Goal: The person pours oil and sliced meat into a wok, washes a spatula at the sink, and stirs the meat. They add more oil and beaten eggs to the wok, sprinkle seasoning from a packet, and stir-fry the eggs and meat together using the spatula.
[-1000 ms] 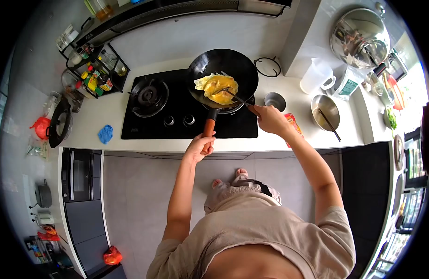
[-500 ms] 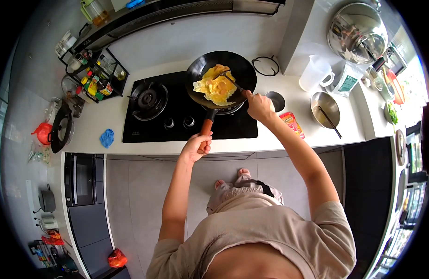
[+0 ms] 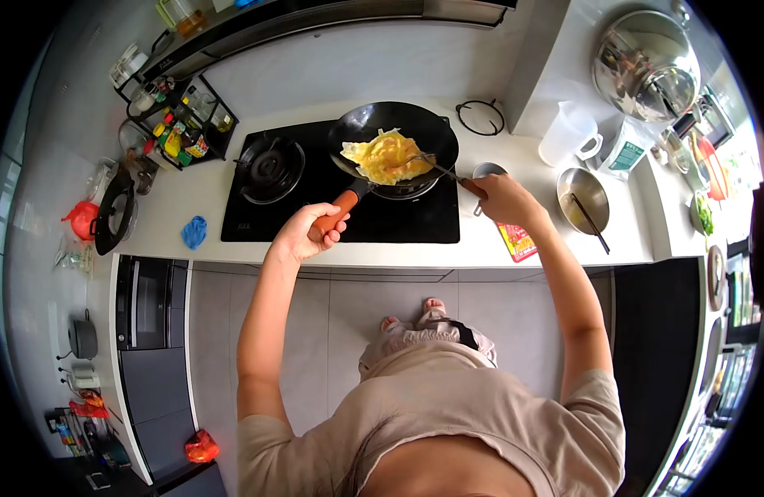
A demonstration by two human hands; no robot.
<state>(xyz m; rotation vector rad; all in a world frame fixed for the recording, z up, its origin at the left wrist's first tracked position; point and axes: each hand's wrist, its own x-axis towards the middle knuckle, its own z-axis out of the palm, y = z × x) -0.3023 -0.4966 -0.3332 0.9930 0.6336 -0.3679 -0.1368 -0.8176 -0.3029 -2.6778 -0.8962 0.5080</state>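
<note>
While keeping the left hand (image 3: 309, 232) wrapped tight round the orange-brown handle (image 3: 336, 212) of the deep round black wok (image 3: 398, 116), swung that handle leftward compared with half a second ago: from near square with the cooktop's front edge to a slant toward its front left corner. With the right hand (image 3: 512, 200), clamped on the brown grip of a thin dark metal spatula (image 3: 450, 172), drew back to the right, well apart from the left and now clear of the wok's rim. Found the ragged yellow sheet of egg (image 3: 382, 153) inside the wok, over the right half of the black glass cooktop (image 3: 398, 224); noted as wider from side to side than before, with the spatula's far end at its right part. Cannot tell how much of that spread comes from camera shift, nor whether pushing or lifting. Judged to mean working the egg from both sides at once, by turning the wok and by moving the spatula. Also logged: a small grey metal bowl (image 3: 488, 170) beyond the cooktop's right edge, now partly hidden by the right hand, and a flat red-and-yellow packet (image 3: 519, 242) near the counter's front edge.
</note>
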